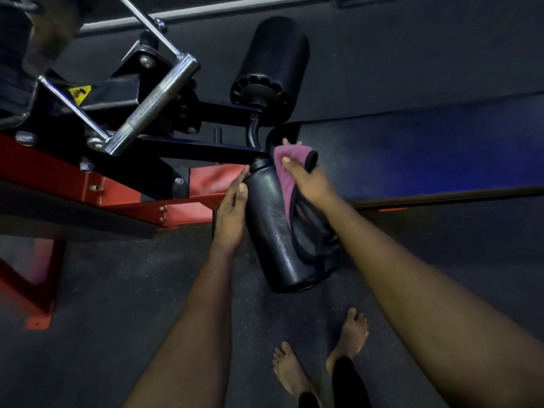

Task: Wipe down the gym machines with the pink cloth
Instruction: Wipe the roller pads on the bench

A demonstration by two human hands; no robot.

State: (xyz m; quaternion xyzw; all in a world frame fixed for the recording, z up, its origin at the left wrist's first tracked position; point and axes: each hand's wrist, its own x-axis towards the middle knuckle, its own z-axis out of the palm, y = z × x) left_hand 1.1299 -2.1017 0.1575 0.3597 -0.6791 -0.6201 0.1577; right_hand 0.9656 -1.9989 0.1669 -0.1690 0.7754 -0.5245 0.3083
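where pink cloth (285, 175) drapes, roller pad (269, 231) hidden

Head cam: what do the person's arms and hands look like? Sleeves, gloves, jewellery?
Two bare arms: the left forearm and right forearm show no sleeves as far up as the frame reaches. The left hand and right hand are ungloved, with no watch, band or ring visible. Nails look short and unpainted, though the light is dim.
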